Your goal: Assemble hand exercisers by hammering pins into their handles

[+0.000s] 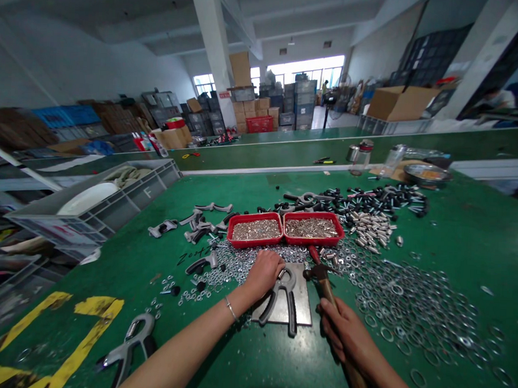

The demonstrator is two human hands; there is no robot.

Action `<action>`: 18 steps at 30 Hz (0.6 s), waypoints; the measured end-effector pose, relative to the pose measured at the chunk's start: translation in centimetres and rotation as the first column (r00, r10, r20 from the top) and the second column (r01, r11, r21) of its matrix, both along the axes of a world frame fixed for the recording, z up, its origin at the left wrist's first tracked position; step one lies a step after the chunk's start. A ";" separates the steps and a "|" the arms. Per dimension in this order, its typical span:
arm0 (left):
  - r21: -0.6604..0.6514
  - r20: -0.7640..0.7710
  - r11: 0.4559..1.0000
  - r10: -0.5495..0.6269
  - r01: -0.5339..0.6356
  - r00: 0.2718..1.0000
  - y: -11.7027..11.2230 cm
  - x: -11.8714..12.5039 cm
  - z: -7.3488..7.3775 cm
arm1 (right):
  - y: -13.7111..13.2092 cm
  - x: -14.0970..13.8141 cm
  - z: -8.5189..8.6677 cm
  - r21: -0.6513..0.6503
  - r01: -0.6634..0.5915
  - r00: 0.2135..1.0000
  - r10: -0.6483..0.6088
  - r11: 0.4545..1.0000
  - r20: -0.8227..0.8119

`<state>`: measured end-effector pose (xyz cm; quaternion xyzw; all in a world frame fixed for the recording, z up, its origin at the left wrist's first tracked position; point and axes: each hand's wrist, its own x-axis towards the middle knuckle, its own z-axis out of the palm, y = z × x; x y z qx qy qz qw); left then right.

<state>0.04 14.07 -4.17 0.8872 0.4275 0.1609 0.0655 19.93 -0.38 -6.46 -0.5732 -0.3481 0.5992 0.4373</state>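
My left hand [264, 274] grips the upper end of a grey metal plier-like tool [285, 285] with black handles, pressing it onto a square steel plate [303, 300]. My right hand [342, 333] is closed around the wooden handle of a hammer [326, 284], whose steel head hangs just right of the plate. Loose steel washers [391, 312] lie scattered around the plate. Beyond my hands stand a pair of red trays [254, 230] [313, 228] full of small metal pins. Another plier-like tool [128, 345] lies at the lower left.
Several unassembled grey tool parts [198, 223] and a heap of black-capped pins [369, 200] cover the green workbench [466, 224]. A grey plastic crate [114, 197] stands at the left. A steel bowl [427, 174] and jars sit at the far edge, before another green bench.
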 end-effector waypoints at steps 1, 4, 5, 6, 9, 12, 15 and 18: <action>0.022 -0.030 1.000 -0.010 0.011 1.000 0.1 0.0 -0.1 | 0.0 0.0 -0.1 -0.001 0.001 1.000 -0.001 1.000 0.000; 0.133 -0.179 0.984 -0.093 0.118 0.979 0.3 -0.1 -0.4 | -0.1 -0.1 0.0 -0.010 -0.005 1.000 0.005 1.000 0.000; 0.170 -0.237 0.970 -0.133 0.175 0.962 0.4 -0.1 -0.4 | -0.1 -0.1 0.2 -0.013 -0.006 1.000 0.006 1.000 0.001; 0.199 -0.288 0.951 -0.173 0.236 0.942 0.4 -0.2 -0.3 | -0.1 -0.2 0.5 -0.014 -0.006 1.000 0.006 1.000 0.002; 0.223 -0.349 0.913 -0.253 0.342 0.902 0.7 -0.2 -0.1 | 0.4 0.0 2.2 0.015 -0.035 0.999 0.035 0.999 0.033; 0.171 -0.268 0.951 -0.206 0.257 0.941 0.5 -0.3 0.0 | 1.8 0.6 4.7 0.062 -0.131 0.975 0.117 0.989 0.190; 0.112 -0.093 0.991 -0.061 0.072 0.994 -0.6 -1.1 0.2 | 3.5 1.2 7.1 0.116 -0.287 0.853 0.198 0.951 0.483; 0.083 0.029 0.996 0.017 -0.019 0.999 -2.1 -2.9 0.9 | 4.8 1.2 9.0 0.174 -0.405 0.721 0.196 0.898 0.664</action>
